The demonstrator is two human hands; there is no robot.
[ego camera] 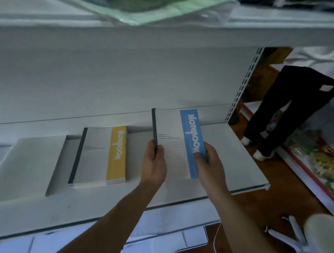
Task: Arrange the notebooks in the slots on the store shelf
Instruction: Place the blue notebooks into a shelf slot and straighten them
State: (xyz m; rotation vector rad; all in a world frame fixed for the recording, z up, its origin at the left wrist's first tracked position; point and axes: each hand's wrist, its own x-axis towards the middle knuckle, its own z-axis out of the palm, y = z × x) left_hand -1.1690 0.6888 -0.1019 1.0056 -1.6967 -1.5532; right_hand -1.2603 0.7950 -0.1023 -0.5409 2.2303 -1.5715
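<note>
The blue-banded notebook (pixel 173 138) is held up over the right part of the shelf (pixel 228 149). Both of its lower corners are covered by the hands, and whether its far edge touches the shelf cannot be told. The small print on its white cover is too blurred to read; only the large white "NOTEBOOK" on the blue band is legible.

The left hand (pixel 154 164) holds the dark spine at the lower left, thumb on the cover and fingers hidden behind. The right hand (pixel 208 163) holds the lower right, thumb lying on the blue band, its other fingers also out of sight. Each grip is closed on the notebook, which rises away from both hands.

The cover is smooth, flat card, rectangular, with a thin black spine.

To the left, a stack of yellow-banded notebooks (pixel 100 155) lies flat in a slot, its striped page edges facing the person. A raised white divider (pixel 30 161) stands beside it. The shelf is painted white metal with a perforated upright (pixel 244 84).

On the upper shelf lies a crinkled green plastic packet (pixel 149 7), cut off by the frame. At the right stand another person's legs (pixel 291 105) in black trousers, and a white chair base (pixel 295 243) rests on the wooden floor.
</note>
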